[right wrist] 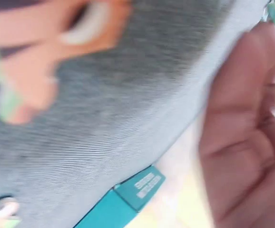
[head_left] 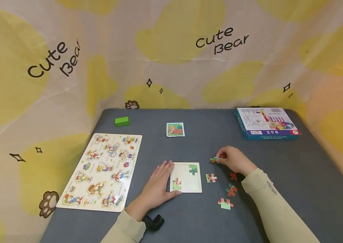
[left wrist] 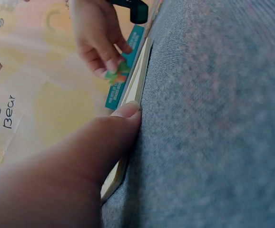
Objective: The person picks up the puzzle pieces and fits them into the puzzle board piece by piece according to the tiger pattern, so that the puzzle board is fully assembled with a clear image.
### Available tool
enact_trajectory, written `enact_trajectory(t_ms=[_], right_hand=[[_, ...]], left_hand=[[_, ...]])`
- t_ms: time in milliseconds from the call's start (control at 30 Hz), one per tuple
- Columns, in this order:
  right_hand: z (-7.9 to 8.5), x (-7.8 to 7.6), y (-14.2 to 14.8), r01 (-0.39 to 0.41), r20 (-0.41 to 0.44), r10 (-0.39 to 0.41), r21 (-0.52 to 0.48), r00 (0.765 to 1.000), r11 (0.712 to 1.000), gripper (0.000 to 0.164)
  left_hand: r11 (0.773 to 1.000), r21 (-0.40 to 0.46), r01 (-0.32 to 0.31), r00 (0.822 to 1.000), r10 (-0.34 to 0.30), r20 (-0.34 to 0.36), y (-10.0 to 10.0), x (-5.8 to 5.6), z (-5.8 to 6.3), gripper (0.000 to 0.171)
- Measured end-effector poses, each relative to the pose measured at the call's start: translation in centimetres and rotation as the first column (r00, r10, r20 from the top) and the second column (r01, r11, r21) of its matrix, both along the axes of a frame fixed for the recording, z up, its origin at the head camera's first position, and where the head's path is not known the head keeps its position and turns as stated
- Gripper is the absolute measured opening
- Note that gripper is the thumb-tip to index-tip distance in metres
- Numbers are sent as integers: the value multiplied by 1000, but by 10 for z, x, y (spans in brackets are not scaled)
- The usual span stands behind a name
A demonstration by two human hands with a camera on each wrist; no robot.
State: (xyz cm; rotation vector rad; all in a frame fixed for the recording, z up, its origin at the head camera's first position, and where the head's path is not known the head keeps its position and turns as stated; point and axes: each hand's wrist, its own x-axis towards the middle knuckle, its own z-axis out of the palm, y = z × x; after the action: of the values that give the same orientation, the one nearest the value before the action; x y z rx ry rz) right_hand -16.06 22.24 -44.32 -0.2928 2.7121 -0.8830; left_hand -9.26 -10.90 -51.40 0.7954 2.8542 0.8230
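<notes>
My left hand [head_left: 157, 185] rests along the left side of a small white puzzle tray [head_left: 186, 182], fingers straight, the thumb at its near edge. The left wrist view shows the thumb [left wrist: 125, 111] touching the tray's rim. Inside the tray lie one green jigsaw piece [head_left: 193, 169] at the far right corner and another jigsaw piece [head_left: 176, 184] at the near left. To the right of the tray, my right hand [head_left: 236, 161] pinches a green and orange jigsaw piece [head_left: 214, 160] between thumb and fingers, raised above the table in the left wrist view.
Several loose jigsaw pieces [head_left: 225, 204] lie right of the tray, partly under the right forearm. A large picture board [head_left: 102, 172] lies to the left. Farther back are a green block [head_left: 122, 121], a square picture card [head_left: 175, 129] and a flat box [head_left: 267, 124]. Printed cloth hangs behind the table.
</notes>
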Motion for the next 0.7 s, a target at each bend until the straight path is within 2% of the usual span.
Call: enact_trajectory(t_ms=[167, 300, 533, 700], right_hand=[[14, -11, -7, 38, -33, -42, -115, 999, 993, 9], [20, -16, -20, 21, -44, -29, -171, 999, 985, 13], [18, -17, -53, -54, -35, 49, -160, 998, 986, 13], [7, -14, -81, -144, -8, 144, -127, 990, 981, 10]], left_hand=[[1000, -13, -2, 1000, 1, -19, -1, -5, 1, 101], [1000, -9, -4, 1000, 4, -18, -1, -4, 2, 101], [1000, -19, 1, 1000, -1, 3, -1, -3, 1, 102], [1000, -16, -6, 1000, 6, 9, 0, -1, 0, 101]])
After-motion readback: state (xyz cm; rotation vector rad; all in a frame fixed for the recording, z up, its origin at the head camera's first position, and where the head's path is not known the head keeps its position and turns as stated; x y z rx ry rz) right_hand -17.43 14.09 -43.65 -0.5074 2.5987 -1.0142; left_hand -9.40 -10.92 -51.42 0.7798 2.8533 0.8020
